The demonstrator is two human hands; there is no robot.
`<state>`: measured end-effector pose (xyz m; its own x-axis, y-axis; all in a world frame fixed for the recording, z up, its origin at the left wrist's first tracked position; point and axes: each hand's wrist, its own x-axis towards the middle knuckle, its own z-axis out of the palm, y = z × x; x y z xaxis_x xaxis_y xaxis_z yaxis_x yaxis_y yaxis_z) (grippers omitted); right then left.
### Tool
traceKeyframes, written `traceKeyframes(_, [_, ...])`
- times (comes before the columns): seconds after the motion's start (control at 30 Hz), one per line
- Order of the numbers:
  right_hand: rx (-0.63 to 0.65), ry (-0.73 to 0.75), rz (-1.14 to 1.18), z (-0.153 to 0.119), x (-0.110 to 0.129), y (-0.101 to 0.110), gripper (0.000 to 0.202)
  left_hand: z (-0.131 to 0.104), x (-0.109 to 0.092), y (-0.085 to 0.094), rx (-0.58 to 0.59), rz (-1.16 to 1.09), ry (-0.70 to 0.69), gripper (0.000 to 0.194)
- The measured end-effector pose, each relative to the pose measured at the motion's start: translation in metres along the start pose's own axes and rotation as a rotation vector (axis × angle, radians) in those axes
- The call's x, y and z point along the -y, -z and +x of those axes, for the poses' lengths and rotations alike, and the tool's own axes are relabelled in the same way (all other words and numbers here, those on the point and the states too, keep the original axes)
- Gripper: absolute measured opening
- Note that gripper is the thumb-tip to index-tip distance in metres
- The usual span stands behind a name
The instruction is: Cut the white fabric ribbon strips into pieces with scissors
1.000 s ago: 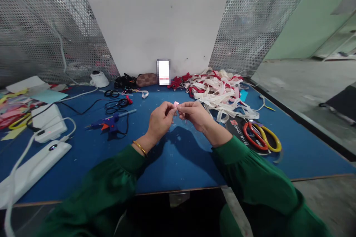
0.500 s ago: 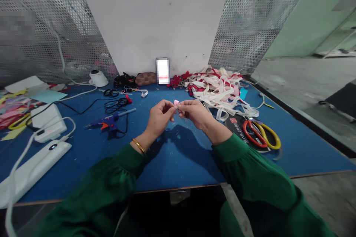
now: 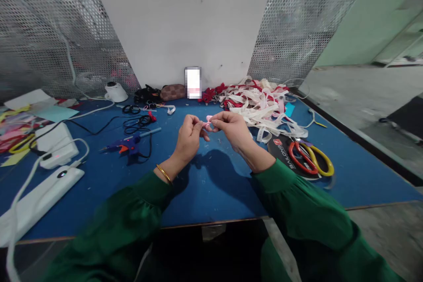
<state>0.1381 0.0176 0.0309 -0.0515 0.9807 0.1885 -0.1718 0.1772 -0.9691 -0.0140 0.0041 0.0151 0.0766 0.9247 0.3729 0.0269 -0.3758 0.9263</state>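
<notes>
A small piece of pink ribbon [image 3: 208, 122] is pinched between my two hands above the blue table, with a loop showing at its top. My left hand [image 3: 189, 137], a gold bangle at its wrist, grips the ribbon's left side between thumb and fingertips. From the other side my right hand [image 3: 231, 130] holds it in a closed pinch. The fingers cover much of the ribbon, so its full shape is hidden. To the left of my hands lies a blue glue gun [image 3: 130, 144] with an orange trigger.
White and red ribbons [image 3: 259, 103] are heaped at the back right. Scissors [image 3: 310, 158] with red and yellow handles lie on a black disc. A phone [image 3: 193, 83] leans on the white board [image 3: 185, 31]. White power strips [image 3: 41, 202] and cables occupy the left.
My fingers have shifted on the ribbon and spread slightly apart, so more of the pink shows between them. The right hand is raised a little. The view has tilted slightly.
</notes>
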Motion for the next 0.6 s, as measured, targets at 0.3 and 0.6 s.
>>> traceKeyframes(0.3, [-0.100, 0.209, -0.375, 0.002, -0.009, 0.006, 0.007, 0.004, 0.004, -0.001, -0.109, -0.127, 0.080, 0.021])
traceKeyframes(0.6, [-0.038, 0.102, -0.226, 0.006, -0.005, 0.009, 0.027, 0.004, 0.005, 0.004, -0.090, 0.042, -0.041, 0.016])
